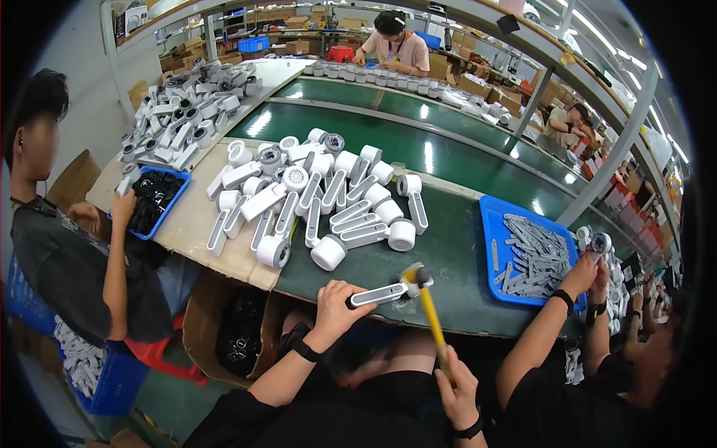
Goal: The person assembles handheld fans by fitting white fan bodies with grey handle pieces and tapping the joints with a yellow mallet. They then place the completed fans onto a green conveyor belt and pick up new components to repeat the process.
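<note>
My left hand (336, 310) is wrapped round the end of a white handheld appliance (379, 295), shaped like a small hair dryer with a grey inlay along its handle. Its round head lies at the bench edge, partly hidden by a hammer. Closed on the lower shaft of that yellow-handled hammer (433, 321) is my right hand (458, 388). The dark hammer head is over the appliance's round end; whether they touch I cannot tell. Just beyond my hands lies a heap of similar white appliances (328, 251), some showing round grilles.
A blue tray (489, 246) of grey strips stands right, where a co-worker's hands (582, 276) hold another unit. At left a person (67, 239) works beside a blue tray (179, 196) of black parts. A green conveyor (351, 123) runs behind; an open carton (198, 328) stands below the bench.
</note>
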A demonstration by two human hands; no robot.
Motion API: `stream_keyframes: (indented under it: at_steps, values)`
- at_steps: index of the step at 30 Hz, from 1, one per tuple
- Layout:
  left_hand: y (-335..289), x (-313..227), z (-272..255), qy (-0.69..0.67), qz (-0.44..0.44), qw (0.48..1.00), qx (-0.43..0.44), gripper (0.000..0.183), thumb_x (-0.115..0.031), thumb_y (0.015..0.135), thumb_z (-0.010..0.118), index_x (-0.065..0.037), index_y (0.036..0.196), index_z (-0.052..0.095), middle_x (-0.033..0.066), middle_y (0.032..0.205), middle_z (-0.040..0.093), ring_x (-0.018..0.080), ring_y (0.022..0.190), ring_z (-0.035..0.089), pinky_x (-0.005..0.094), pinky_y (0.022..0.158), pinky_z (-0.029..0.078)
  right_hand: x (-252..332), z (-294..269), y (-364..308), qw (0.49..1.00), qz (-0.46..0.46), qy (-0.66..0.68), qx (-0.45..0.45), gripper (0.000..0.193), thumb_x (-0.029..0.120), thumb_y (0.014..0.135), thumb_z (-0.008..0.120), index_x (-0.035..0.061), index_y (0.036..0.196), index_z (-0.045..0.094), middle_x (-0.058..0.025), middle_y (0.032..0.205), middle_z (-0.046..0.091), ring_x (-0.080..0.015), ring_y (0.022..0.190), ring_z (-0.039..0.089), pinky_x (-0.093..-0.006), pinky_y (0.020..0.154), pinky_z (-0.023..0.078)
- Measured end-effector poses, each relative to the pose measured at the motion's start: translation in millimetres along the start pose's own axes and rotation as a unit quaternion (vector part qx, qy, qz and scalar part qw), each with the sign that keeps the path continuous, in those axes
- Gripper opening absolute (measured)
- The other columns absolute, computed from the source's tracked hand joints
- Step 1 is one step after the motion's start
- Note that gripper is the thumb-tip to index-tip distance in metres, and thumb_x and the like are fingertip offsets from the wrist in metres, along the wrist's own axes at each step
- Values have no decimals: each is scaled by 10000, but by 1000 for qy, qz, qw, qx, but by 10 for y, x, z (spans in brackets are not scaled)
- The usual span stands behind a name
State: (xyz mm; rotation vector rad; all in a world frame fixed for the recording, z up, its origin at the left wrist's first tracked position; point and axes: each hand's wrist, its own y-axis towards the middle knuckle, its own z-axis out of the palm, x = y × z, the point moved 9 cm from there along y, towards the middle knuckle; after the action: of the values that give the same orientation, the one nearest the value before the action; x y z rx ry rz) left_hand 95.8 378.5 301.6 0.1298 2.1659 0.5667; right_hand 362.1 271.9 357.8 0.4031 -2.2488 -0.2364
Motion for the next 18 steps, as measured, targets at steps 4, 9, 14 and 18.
stream_keyframes:
  at_steps: [4,9,14,18]
  values:
    - [-36,3,9,6,9,1000,3,261,-271,683,842,-118,849,712,23,803,591,242,890,561,374,791,386,140,169,30,999,-23,-4,47,506,16,846,672,70,1340,574,-141,807,591,-297,663,610,-367,598,490]
    - [-19,7,35,20,15,1000,-10,293,-286,671,848,-103,835,688,32,802,588,255,890,559,380,780,386,295,423,51,991,-63,-6,116,536,-3,829,691,32,1347,558,-119,773,564,-238,654,574,-309,630,477]
    - [1,31,-5,26,17,999,-15,265,-272,686,839,-109,837,694,35,833,599,264,895,561,375,782,385,156,293,34,997,-51,47,34,525,32,851,680,100,1359,570,-131,757,571,-284,620,599,-349,586,486]
    - [28,-22,50,49,-3,998,28,271,-280,707,818,-135,900,694,27,862,606,257,918,562,397,788,384,-48,212,-5,997,-11,27,66,551,1,832,696,42,1363,553,-129,773,593,-223,624,591,-302,582,468]
